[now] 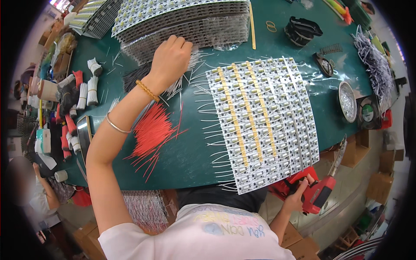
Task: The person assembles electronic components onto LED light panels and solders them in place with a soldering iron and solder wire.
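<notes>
My left hand point(172, 60) is closed, fingers curled, over a pile of thin white wires point(194, 60) in front of stacked boards; its fingertips are hidden, so what they pinch does not show. Beside my wrist lies a fan of cut red wires point(152, 129), with dark wires point(135, 78) beyond it. My right hand point(295, 196), past the table's near edge, is wrapped round a red and black gun-shaped tool point(318, 195), partly hidden by the board. A white panel of small LED boards point(255, 125) lies at centre right, with yellow strips across it and white wires sticking out leftward.
A tall stack of LED panels point(186, 30) stands at the back. Bundled wires point(92, 91) lie left. On the right are a black holder point(302, 31), a metal bowl point(347, 102), a roll of tape point(368, 112) and grey wires point(373, 65). Another person point(41, 190) is at far left.
</notes>
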`<state>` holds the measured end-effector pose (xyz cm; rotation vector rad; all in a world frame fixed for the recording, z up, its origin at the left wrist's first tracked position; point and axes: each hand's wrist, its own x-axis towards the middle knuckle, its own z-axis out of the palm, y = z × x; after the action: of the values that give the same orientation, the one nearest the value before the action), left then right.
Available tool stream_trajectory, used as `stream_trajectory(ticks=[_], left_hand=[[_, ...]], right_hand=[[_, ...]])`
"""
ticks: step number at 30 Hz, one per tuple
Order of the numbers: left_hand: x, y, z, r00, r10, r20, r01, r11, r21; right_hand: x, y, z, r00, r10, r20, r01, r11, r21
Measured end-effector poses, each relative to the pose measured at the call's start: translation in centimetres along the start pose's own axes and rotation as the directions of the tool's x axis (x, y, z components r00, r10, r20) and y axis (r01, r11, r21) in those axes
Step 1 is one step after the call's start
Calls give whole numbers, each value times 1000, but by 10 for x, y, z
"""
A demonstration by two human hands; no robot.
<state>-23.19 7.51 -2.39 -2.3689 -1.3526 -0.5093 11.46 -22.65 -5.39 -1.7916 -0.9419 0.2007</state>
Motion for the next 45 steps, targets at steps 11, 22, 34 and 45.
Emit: stream_trajectory(ticks=[11,22,34,45], left_hand=[[-11,5,-1,995,-72,-71,63,990,-126],[-1,7,-6,992,38,-117,-64,970,-235],[3,8,-10,992,97,86,-22,777,-629],[7,14,-3,990,139,-5,-115,801,-588]], right_hand=[[24,5,4,978,-71,-196,83,995,54],[23,14,-4,969,-100,-225,123,988,93],[23,14,2,972,-22,-233,55,989,135],[28,15,4,980,-92,-179,104,993,56]])
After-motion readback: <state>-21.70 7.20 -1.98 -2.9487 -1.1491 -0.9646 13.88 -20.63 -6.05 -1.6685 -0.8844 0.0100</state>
